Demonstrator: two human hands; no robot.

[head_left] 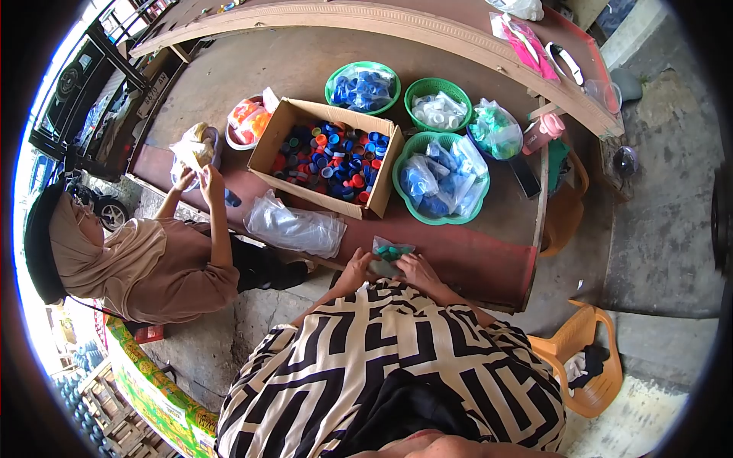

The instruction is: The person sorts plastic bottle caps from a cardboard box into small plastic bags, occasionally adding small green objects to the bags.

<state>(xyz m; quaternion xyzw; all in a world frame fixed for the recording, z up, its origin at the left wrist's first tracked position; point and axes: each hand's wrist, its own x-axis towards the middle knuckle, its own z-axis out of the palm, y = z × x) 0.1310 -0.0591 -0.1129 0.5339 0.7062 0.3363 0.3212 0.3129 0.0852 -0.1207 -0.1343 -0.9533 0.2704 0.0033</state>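
Observation:
A small clear plastic bag with green caps is held between my two hands at the table's front edge. My left hand has its fingers closed on the bag's left side, and my right hand grips its right side. Behind the bag stands an open cardboard box full of blue, red and orange bottle caps. A stack of clear plastic bags lies flat on the table, left of my hands and in front of the box.
Green baskets with bagged blue and white caps stand around the box. A basin of bagged green caps sits beside a phone and a pink bottle. A co-worker handles a bag at the left. An orange chair stands right.

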